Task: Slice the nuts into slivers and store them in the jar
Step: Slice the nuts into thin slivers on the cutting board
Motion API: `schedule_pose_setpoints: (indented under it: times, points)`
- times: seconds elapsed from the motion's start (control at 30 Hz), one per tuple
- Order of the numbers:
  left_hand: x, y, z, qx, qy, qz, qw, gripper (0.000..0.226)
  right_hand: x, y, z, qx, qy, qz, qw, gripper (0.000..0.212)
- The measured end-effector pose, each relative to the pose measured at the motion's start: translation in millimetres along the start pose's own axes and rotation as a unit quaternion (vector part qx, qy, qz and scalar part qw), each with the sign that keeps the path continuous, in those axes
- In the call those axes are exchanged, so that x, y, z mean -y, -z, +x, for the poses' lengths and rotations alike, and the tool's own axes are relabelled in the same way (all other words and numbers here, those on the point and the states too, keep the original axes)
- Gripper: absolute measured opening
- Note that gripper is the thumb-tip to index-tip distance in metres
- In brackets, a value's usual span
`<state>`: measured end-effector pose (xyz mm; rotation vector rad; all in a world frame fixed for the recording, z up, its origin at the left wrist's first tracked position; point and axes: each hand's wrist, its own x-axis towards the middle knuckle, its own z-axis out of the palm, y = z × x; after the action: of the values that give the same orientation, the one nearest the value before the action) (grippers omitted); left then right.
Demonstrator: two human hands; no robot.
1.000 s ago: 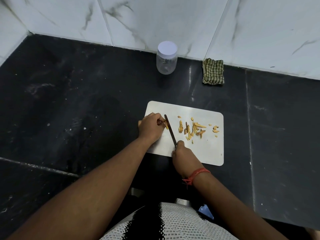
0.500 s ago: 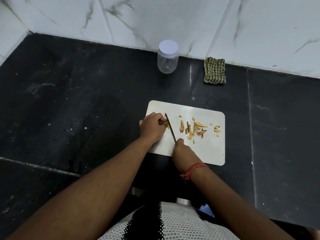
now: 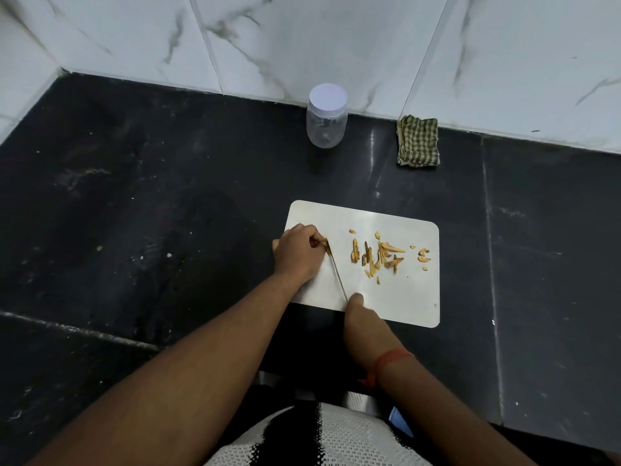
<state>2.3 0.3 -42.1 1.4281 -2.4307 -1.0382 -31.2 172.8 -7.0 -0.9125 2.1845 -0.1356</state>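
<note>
A white cutting board (image 3: 403, 297) lies on the black counter. Several tan nut slivers (image 3: 379, 257) are spread across its middle and right. My left hand (image 3: 295, 252) sits at the board's left side, fingers curled, pinching a nut piece that is mostly hidden at its fingertips. My right hand (image 3: 361, 322) grips the handle of a thin knife (image 3: 336, 272) at the board's front edge. The blade runs up and left, its tip against the nut at my left fingertips. A clear plastic jar (image 3: 326, 121) with a white lid on stands by the back wall.
A folded green checked cloth (image 3: 418, 142) lies right of the jar against the white marble wall. The black counter (image 3: 151, 213) stretches wide to the left and right of the board. The counter's front edge runs just below my right wrist.
The knife blade has tipped from showing its dark flat side to showing a thin edge and has come down at the nut. My left hand stays in place.
</note>
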Motion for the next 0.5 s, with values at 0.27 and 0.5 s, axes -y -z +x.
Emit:
schedule_pose_setpoints:
  times: [0.27, 0.5]
  points:
    - [0.2, 1.4, 1.2, 0.006, 0.000, 0.004, 1.000, 0.018, 0.0, 13.1, 10.8, -0.013, 0.005, 0.003, 1.000, 0.028]
    - [1.2, 0.3, 1.8, -0.004, -0.003, 0.001, 1.000, 0.023, -26.7, 11.3, 0.8, -0.026, -0.008, 0.003, 1.000, 0.019]
